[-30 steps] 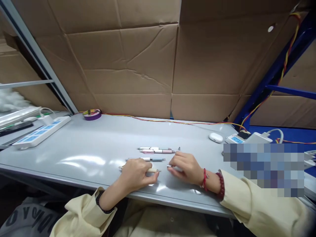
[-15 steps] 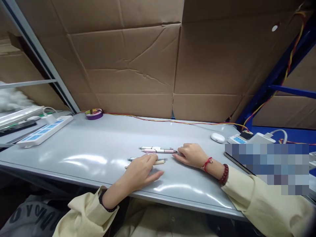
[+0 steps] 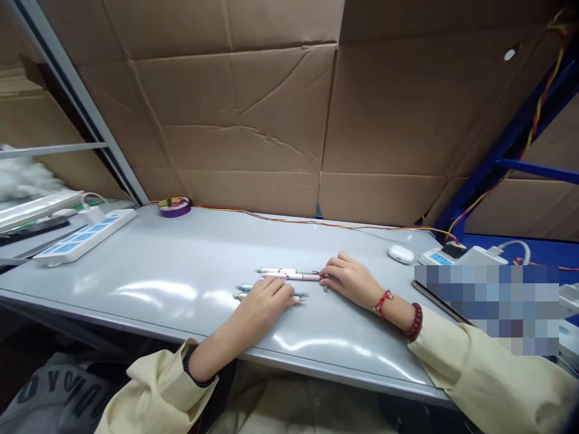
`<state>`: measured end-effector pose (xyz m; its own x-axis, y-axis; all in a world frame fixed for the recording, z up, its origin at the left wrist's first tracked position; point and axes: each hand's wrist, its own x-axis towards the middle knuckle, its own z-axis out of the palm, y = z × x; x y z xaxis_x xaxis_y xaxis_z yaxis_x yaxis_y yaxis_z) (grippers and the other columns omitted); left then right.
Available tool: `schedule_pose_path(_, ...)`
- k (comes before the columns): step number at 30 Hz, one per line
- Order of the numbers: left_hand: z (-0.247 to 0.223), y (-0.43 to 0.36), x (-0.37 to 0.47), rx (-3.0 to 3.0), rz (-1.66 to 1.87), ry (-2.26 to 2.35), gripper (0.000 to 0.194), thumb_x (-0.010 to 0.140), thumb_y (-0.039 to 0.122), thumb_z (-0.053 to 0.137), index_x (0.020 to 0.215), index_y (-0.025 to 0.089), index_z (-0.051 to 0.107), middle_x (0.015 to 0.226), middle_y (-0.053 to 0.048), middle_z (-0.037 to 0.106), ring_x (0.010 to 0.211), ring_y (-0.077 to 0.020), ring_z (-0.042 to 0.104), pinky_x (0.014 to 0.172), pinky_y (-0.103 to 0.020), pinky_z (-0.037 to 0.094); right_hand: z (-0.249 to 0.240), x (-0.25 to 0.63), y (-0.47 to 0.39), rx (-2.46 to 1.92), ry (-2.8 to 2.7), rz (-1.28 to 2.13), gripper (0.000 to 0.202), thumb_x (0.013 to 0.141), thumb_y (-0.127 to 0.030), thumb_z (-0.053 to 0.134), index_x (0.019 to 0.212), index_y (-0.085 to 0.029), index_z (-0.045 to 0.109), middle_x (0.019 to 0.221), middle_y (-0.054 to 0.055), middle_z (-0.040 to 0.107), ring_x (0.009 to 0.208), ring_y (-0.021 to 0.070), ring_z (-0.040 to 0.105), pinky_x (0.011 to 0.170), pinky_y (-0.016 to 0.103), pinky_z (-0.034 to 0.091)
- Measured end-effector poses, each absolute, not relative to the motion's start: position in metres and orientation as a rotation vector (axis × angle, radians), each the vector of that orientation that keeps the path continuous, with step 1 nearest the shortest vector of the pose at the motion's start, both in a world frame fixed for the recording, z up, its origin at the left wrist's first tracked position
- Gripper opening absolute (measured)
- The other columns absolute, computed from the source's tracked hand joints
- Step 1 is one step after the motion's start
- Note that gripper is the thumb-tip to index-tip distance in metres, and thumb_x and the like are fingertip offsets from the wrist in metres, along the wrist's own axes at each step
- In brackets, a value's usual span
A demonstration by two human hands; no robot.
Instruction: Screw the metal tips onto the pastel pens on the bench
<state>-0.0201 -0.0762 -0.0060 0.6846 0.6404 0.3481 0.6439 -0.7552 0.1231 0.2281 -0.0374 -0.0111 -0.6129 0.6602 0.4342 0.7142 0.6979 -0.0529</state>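
Several slim click pens lie side by side on the grey table (image 3: 190, 319). My left hand (image 3: 262, 304) rests over the nearer pair, a light blue pen (image 3: 246, 288) and a pale yellow pen (image 3: 297, 299). Its fingers curl down around the yellow one, and its thumb is hidden. Farther back are a white pen (image 3: 275, 270) and a pink-and-white pen (image 3: 289, 276). At their right ends, the fingertips of my right hand (image 3: 353, 280) close on the pink pen's tip. A tiny grey piece (image 3: 325, 289) shows just below those fingertips.
A purple tape roll (image 3: 175, 207) sits at the back left, near a white power strip (image 3: 85, 238). To the right are a white earbud case (image 3: 400, 254), a second power strip (image 3: 436, 257) and a blurred-out flat device (image 3: 488, 307). Cardboard (image 3: 235, 120) stands behind.
My left thumb has tucked in from its outstretched position, and the fingers have drawn over the yellow pen. My right hand has lifted slightly, its fingers now pinching at the pink pen's tip.
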Motion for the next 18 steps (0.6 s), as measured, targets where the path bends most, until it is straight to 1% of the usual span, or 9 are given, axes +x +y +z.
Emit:
schedule_pose_path(3, -0.007, -0.076, -0.021, -2.857, -0.601, -1.083, 0.007, 0.092, 0.019, 0.044, 0.092, 0.019, 0.051, 0.096, -0.003, 0.056, 0.098, -0.0208, 0.049, 0.087, -0.036, 0.041, -0.011, 0.228, -0.036, -1.069, -2.461, -0.103, 0.013, 0.088, -0.027, 0.053, 0.086, -0.019, 0.063, 0.079, 0.005, 0.062, 0.075, 0.0190, 0.049, 0.065, 0.031, 0.043)
schedule_pose_path(6, -0.006, -0.076, -0.022, -2.776, -0.676, -1.119, 0.007, 0.090, 0.018, 0.048, 0.096, 0.019, 0.050, 0.101, -0.005, 0.055, 0.096, -0.0221, 0.049, 0.082, -0.036, 0.043, -0.009, 0.227, -0.036, -1.093, -2.348, -0.033, 0.012, 0.089, -0.024, 0.051, 0.083, -0.018, 0.059, 0.076, 0.004, 0.060, 0.073, 0.0185, 0.050, 0.064, 0.031, 0.043)
schedule_pose_path(8, -0.005, -0.077, -0.022, -2.686, -0.765, -1.119, 0.008, 0.088, 0.020, 0.050, 0.096, 0.019, 0.050, 0.100, -0.006, 0.054, 0.093, -0.0226, 0.050, 0.079, -0.037, 0.045, -0.006, 0.226, -0.038, -1.072, -2.210, -0.003, 0.013, 0.090, -0.024, 0.048, 0.082, -0.018, 0.056, 0.074, 0.004, 0.059, 0.070, 0.0176, 0.051, 0.061, 0.030, 0.043)
schedule_pose_path(11, -0.004, -0.080, -0.024, -2.524, -0.957, -1.041, 0.013, 0.086, 0.024, 0.055, 0.098, 0.019, 0.051, 0.098, -0.008, 0.052, 0.094, -0.0228, 0.049, 0.081, -0.037, 0.044, -0.003, 0.223, -0.048, -0.956, -1.986, 0.010, 0.013, 0.091, -0.025, 0.046, 0.082, -0.019, 0.053, 0.073, 0.003, 0.056, 0.065, 0.0163, 0.051, 0.060, 0.030, 0.043)
schedule_pose_path(15, -0.002, -0.086, -0.026, -2.305, -1.106, -0.874, 0.023, 0.080, 0.025, 0.063, 0.100, 0.025, 0.051, 0.106, -0.007, 0.052, 0.102, -0.0236, 0.048, 0.088, -0.039, 0.039, -0.004, 0.210, -0.070, -0.788, -1.972, 0.087, 0.010, 0.092, -0.027, 0.044, 0.087, -0.020, 0.050, 0.076, 0.003, 0.057, 0.068, 0.0154, 0.053, 0.062, 0.028, 0.045)
schedule_pose_path(18, 0.000, -0.089, -0.027, -2.243, -1.076, -0.804, 0.023, 0.081, 0.027, 0.064, 0.100, 0.027, 0.052, 0.102, -0.005, 0.058, 0.099, -0.0228, 0.051, 0.086, -0.039, 0.033, -0.007, 0.199, -0.083, -0.706, -2.102, 0.145, 0.021, 0.094, -0.033, 0.038, 0.084, -0.020, 0.050, 0.072, 0.002, 0.057, 0.064, 0.0144, 0.051, 0.059, 0.027, 0.042)
